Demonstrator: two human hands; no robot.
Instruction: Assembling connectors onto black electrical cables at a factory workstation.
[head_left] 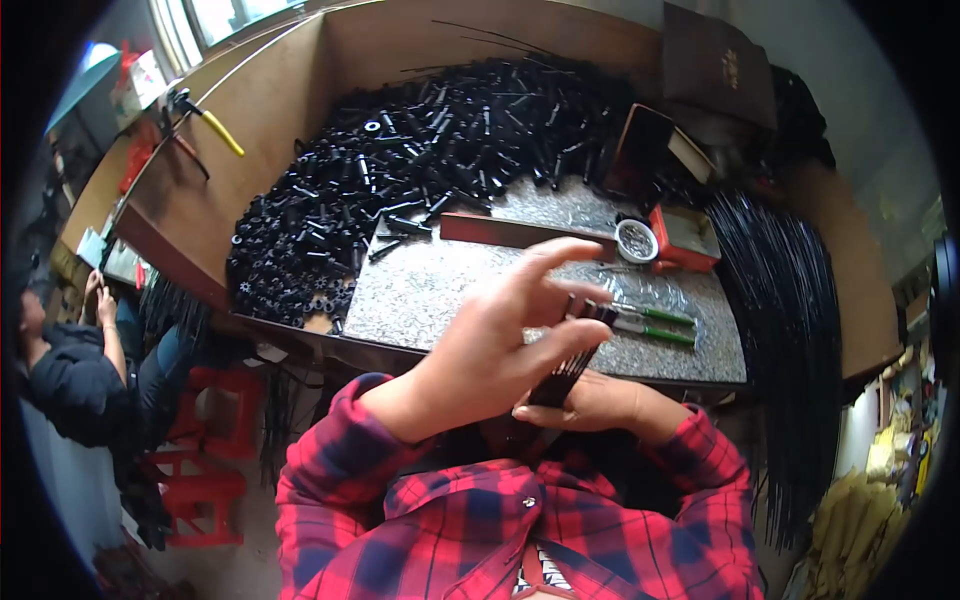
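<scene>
A small bundle of thin black rods is between my hands, in front of the stone work slab. The left thumb of my left hand lies across the upper part, with curled fingers behind and the index finger raised. At the lower end, my right hand wraps round the bundle with its thumb across it; its other fingers are mostly hidden. Just beyond my hands, two green-handled tools lie on clear plastic film on the speckled slab.
A heap of short black tubes fills the back and left. A dark bar, a small white bowl and a red box stand on the slab. Long black rods hang at right. Another person sits left near red stools.
</scene>
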